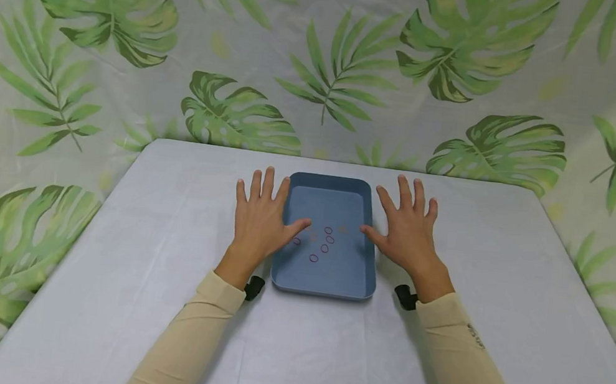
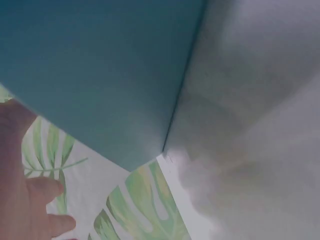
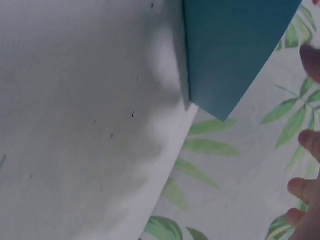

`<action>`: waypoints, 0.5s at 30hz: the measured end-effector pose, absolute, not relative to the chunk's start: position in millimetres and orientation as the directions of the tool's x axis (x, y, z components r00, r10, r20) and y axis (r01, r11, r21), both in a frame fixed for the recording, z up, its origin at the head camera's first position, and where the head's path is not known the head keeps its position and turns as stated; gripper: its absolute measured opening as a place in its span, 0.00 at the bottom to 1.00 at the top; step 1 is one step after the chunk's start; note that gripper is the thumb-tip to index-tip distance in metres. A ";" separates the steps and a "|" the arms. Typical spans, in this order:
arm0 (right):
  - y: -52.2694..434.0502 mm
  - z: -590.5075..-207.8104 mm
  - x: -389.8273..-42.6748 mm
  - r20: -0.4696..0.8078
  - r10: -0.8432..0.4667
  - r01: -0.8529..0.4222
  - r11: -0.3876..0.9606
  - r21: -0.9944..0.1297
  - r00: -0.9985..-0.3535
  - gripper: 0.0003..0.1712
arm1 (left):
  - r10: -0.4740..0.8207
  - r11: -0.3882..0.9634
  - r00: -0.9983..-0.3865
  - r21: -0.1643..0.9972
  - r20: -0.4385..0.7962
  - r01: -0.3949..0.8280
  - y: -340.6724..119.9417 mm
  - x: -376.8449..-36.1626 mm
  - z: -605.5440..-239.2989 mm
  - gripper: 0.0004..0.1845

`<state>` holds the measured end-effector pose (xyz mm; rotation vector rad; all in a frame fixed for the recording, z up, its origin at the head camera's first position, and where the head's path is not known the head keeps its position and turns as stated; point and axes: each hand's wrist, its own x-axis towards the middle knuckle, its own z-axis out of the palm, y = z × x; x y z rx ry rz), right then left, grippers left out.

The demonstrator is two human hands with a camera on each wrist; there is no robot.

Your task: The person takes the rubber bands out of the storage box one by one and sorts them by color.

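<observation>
A blue rectangular tray point(image 1: 282, 274) lies in the middle of the table, and several small rubber bands point(image 1: 324, 244) lie loose on its floor. My left hand point(image 1: 260, 219) lies flat beside the tray's left wall with fingers spread, its thumb reaching over the rim. My right hand point(image 1: 408, 229) lies flat by the right wall in the same way, thumb at the rim. Neither hand holds anything. The left wrist view has the tray's outer wall point(image 2: 100, 75) close up with fingertips point(image 2: 47, 190) at the lower left. In the right wrist view the tray wall point(image 3: 235, 45) fills the top.
The table point(image 1: 158, 326) is covered with a pale grey cloth. A leaf-print backdrop point(image 1: 327, 62) hangs behind it and on both sides. Small black wrist mounts point(image 1: 254, 286) show at both cuffs.
</observation>
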<state>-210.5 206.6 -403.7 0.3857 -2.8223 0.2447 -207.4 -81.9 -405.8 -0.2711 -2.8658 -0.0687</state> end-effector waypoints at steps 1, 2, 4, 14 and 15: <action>206.5 -403.6 -210.5 0.304 -0.237 -0.290 0.946 -0.144 -0.923 0.47 | 0.183 0.981 -0.947 0.020 0.262 0.195 -82.9 -207.5 -406.1 0.52; 206.5 -403.5 -210.5 0.311 -0.238 -0.299 0.940 -0.164 -0.920 0.46 | 0.191 0.979 -0.944 0.014 0.268 0.202 -84.2 -207.6 -406.4 0.51; 206.6 -402.8 -209.9 0.333 -0.248 -0.328 0.921 -0.211 -0.910 0.40 | 0.207 0.976 -0.938 0.010 0.279 0.218 -87.0 -207.5 -406.4 0.50; 218.0 -399.5 -207.1 0.457 -0.356 -0.523 0.791 -0.317 -0.815 0.16 | 0.256 0.901 -0.874 0.224 0.414 0.370 -104.5 -206.3 -409.9 0.24; 220.1 -398.8 -206.4 0.442 -0.359 -0.519 0.792 -0.322 -0.822 0.16 | 0.252 0.893 -0.878 0.252 0.406 0.373 -105.4 -206.0 -410.2 0.23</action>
